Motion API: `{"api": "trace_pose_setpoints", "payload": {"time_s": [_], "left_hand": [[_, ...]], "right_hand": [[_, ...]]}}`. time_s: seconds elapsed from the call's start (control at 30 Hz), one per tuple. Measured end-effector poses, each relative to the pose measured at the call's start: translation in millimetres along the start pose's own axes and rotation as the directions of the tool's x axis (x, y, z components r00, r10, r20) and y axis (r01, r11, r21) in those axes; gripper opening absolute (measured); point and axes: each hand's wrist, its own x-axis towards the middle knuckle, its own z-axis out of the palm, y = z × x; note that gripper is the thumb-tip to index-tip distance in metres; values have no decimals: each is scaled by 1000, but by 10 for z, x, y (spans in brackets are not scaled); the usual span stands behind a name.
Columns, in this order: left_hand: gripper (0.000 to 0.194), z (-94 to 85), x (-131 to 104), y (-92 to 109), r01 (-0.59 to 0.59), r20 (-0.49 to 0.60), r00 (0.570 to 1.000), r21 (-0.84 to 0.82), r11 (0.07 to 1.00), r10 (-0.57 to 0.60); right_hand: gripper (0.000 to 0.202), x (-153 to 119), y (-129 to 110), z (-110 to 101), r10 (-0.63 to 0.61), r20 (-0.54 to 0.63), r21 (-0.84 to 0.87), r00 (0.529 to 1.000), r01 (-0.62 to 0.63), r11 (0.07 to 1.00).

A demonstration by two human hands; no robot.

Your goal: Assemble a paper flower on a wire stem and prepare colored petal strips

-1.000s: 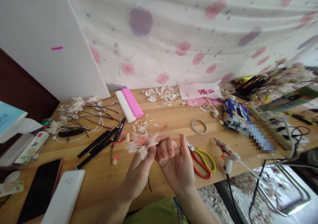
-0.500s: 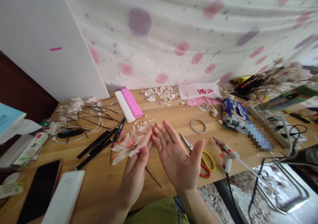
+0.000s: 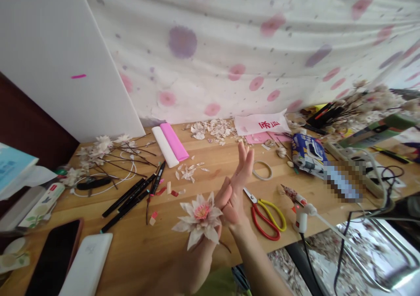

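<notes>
A handmade flower (image 3: 200,217) with pale pointed petals and a pink-red centre faces up in my left hand (image 3: 210,251), which is mostly hidden behind the petals. Its thin brown stem (image 3: 225,246) sticks out to the right below the bloom. My right hand (image 3: 239,188) is turned edge-on, fingers stretched out and pointing away from me. It presses against the fingers of my left hand beside the flower. Scissors (image 3: 266,217) with red and yellow handles lie open just right of my right wrist. Small red and pink scraps (image 3: 160,191) lie beyond the flower.
Black markers (image 3: 131,195), pink and white rolls (image 3: 173,142) and stemmed flowers (image 3: 105,149) lie left. Loose petals (image 3: 213,129) are at the back. Right are a tape ring (image 3: 262,170), a glue gun (image 3: 300,213) and a blue packet (image 3: 308,151). A phone (image 3: 54,256) is front left.
The flower has tipped and moved right and nearer, its centre now facing up. My right hand has turned from palm-up to edge-on against my left hand, uncovering the scissors and red scraps.
</notes>
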Motion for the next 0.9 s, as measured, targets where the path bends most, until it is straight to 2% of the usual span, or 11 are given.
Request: {"api": "trace_pose_setpoints", "payload": {"time_s": [0.1, 0.17, 0.27, 0.33, 0.43, 0.53, 0.6, 0.67, 0.77, 0.9], "left_hand": [[43, -69, 30, -12, -10, -6, 1000, -49, 999, 10], [44, -132, 34, -37, -18, 5, 1000, -50, 999, 18], [51, -229, 20, -62, -37, -4, 999, -57, 998, 37], [54, -286, 2, -57, -34, 3, 999, -40, 999, 34], [47, -349, -29, -28, -6, 42, 999, 100, 995, 2], [36, -365, -40, 1, -77, -87, 991, 274, 959, 104], [32, -352, -16, 16, -144, -169, 963, 337, 930, 210], [31, -332, 27, 32, -172, -211, 942, 366, 914, 262], [31, -319, 82, 52, -131, -251, 939, 367, 921, 234], [30, -334, 91, 33, -77, -230, 963, 266, 961, 141]], "right_hand": [[129, 124, 11, -133, -247, 75, -209, 966, 258, 943], [140, 176, -52, -213, -301, 190, -301, 935, 347, 888], [150, 217, -193, -305, -256, 357, -398, 898, 395, 828], [147, 233, -264, -343, -220, 440, -443, 870, 424, 790], [137, 252, -282, -360, -184, 526, -480, 830, 469, 742], [133, 259, -238, -329, -155, 579, -517, 801, 507, 690], [132, 253, -227, -291, -133, 605, -545, 785, 530, 650], [132, 243, -245, -252, -114, 622, -578, 775, 552, 601], [131, 228, -303, -207, -97, 633, -620, 768, 578, 531], [128, 211, -360, -171, -79, 642, -644, 763, 592, 485]]}}
